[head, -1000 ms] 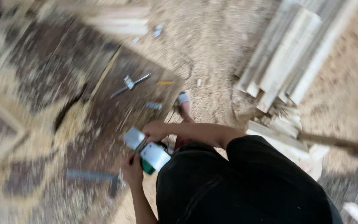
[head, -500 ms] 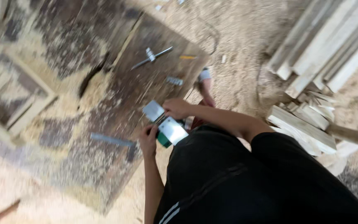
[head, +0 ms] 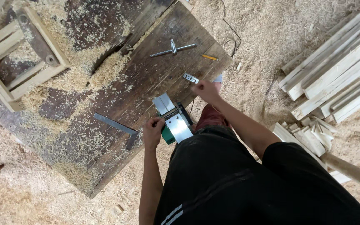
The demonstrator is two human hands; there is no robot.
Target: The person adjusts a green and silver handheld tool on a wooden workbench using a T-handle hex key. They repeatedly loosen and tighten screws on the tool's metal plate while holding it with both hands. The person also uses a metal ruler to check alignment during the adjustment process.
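- Head view, left hand (head: 152, 132): my fingers are curled around the near side of the green electric planer (head: 173, 125), steadying it where it lies sole-up at the near edge of the dark workboard (head: 105, 100).
- Head view, right hand (head: 205, 89): reaching away from the planer, closed loosely just beside the small metal blade strip (head: 191, 78) on the board. I cannot tell whether my fingertips already pinch anything.
- Planer: bright metal soleplates facing up, green body below, dark handle toward my lap, black cord trailing off behind.
- On the board, apart from my hands: a metal T-handled wrench (head: 173, 47), a yellow pencil (head: 209, 57), a steel try square (head: 117, 127) and drifts of wood shavings (head: 105, 71).
- Round about: a wooden frame (head: 17, 54) at the far left, stacked pale timber lengths (head: 338, 66) to the right, and sawdust over the floor.
- Progress, as I judge it: the planer is turned over and held for work on its underside; the wrench lies untouched and the strip is not yet on the machine, so most of the job seems left.
- Change from the earlier frames: my right hand has left the planer, where it sat with the left one, and moved out to the strip. My left hand keeps its hold, and my view has swung and steadied.
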